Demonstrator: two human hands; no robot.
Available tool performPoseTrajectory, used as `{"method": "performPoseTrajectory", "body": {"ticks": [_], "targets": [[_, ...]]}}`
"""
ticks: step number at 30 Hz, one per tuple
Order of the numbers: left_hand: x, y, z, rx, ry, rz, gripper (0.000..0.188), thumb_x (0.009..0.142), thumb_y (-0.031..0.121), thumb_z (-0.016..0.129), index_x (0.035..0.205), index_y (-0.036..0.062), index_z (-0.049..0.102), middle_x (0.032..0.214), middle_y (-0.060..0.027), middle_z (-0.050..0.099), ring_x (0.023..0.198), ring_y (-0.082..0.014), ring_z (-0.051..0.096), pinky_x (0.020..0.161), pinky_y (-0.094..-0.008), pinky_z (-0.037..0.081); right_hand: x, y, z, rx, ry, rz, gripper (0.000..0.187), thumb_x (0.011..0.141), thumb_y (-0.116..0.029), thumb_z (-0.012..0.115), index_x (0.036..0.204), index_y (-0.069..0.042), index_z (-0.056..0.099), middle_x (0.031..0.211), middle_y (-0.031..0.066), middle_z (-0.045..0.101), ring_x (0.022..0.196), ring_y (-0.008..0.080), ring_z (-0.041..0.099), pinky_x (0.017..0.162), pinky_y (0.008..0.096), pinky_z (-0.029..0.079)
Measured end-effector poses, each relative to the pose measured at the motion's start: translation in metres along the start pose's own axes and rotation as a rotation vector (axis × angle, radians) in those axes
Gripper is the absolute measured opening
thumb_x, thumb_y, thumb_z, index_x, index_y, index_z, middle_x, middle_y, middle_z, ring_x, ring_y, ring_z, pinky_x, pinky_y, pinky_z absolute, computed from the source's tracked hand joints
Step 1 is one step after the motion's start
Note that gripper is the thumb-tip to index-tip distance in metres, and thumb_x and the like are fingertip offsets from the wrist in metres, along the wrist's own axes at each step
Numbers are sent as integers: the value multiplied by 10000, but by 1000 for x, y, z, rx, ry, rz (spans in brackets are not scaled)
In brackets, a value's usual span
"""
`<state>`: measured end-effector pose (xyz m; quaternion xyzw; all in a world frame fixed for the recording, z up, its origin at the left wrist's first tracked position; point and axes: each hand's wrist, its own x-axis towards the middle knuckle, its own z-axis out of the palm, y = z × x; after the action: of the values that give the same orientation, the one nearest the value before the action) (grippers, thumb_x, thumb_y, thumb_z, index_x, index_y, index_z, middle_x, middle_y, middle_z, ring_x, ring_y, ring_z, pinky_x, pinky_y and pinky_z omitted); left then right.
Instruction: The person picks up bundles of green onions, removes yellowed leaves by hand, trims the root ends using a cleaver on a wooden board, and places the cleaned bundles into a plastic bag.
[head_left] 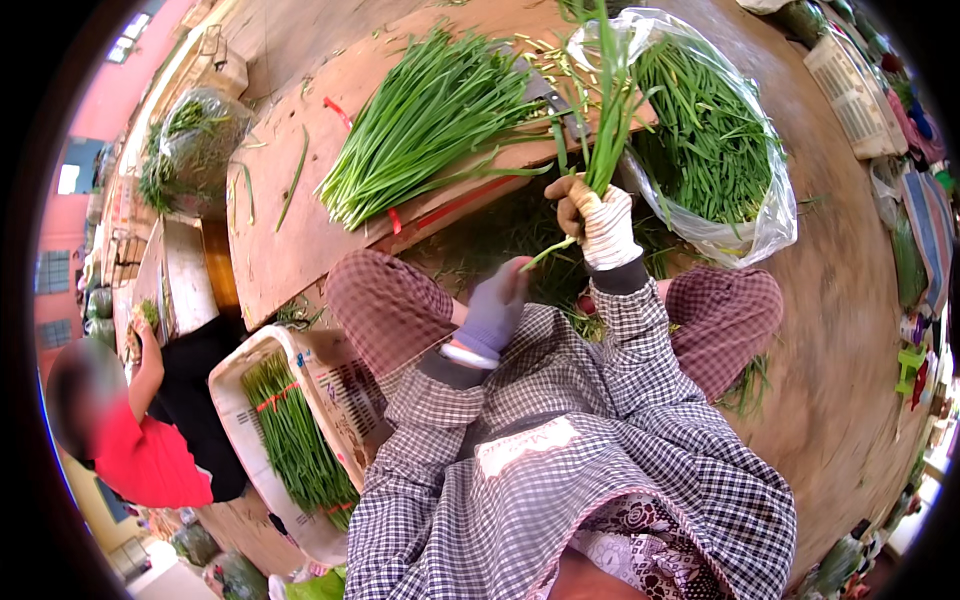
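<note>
My right hand (pixel 595 215), in a tan and white glove, is closed round a small bunch of garlic chives (pixel 612 120) whose leaves point up and away. A pale stalk (pixel 548 253) hangs out below that fist towards my left. At its end, the slightly blurred fingertips of my left hand (pixel 497 308), in a grey-purple glove, are pinched together on it. Beyond my hands, a big pile of garlic chives (pixel 430 125) lies on a low brown board (pixel 275 235). A black-handled knife (pixel 568 112) rests beside the pile, near cut pale stem ends (pixel 560 65).
Right of the board stands a clear plastic bag (pixel 780 215) full of loose chives. At my left is a white crate (pixel 235 400) with tied bundles in it. A person in red (pixel 155 450) sits farther left, near another filled bag (pixel 205 140). Scraps lie by my legs.
</note>
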<state>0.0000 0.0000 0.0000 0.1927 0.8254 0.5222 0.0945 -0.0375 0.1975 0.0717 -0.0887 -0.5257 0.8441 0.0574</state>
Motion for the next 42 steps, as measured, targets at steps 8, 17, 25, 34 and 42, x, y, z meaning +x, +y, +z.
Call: {"method": "performPoseTrajectory", "body": {"ticks": [8, 17, 25, 34, 42], "targets": [[26, -2, -9, -365, -216, -311, 628, 891, 324, 653, 1370, -8, 420, 1185, -95, 597, 1093, -175, 571, 914, -282, 468, -4, -29, -13, -218, -150, 128, 295, 923, -244, 559, 864, 30, 650, 580, 36, 575, 449, 102, 521, 410, 239, 409], [72, 15, -15, -1245, -347, -405, 453, 993, 303, 454, 1318, -11, 467, 1271, -153, 550, 1142, -254, 553, 986, -407, 449, -29, 9, -24, -315, -289, 374, 472, 962, -432, 516, 918, 20, 645, 694, 101, 670, 472, 127, 598, 449, 246, 467], [63, 31, 5, -1467, -303, -470, 514, 978, 330, 491, 1345, -24, 428, 1219, -163, 590, 1131, -277, 565, 990, -424, 449, -43, 18, -19, -370, -353, 451, 498, 983, -440, 465, 840, 0, 649, 609, 88, 634, 434, 151, 567, 426, 259, 443], [63, 4, 3, -1567, -236, -408, 464, 990, 222, 475, 1383, -3, 376, 1240, -139, 575, 1130, -263, 578, 998, -485, 454, -59, 6, -27, -444, -344, 521, 388, 945, -307, 521, 1086, 42, 615, 877, 117, 680, 627, 143, 646, 559, 245, 485], [62, 10, 5, -1523, -96, -514, 456, 983, 233, 508, 1365, 9, 397, 1266, -141, 555, 1105, -237, 587, 990, -482, 473, -65, 20, -19, -1128, -260, 235, 485, 715, -408, 764, 938, 12, 670, 744, 128, 668, 628, 232, 644, 593, 335, 512]]}}
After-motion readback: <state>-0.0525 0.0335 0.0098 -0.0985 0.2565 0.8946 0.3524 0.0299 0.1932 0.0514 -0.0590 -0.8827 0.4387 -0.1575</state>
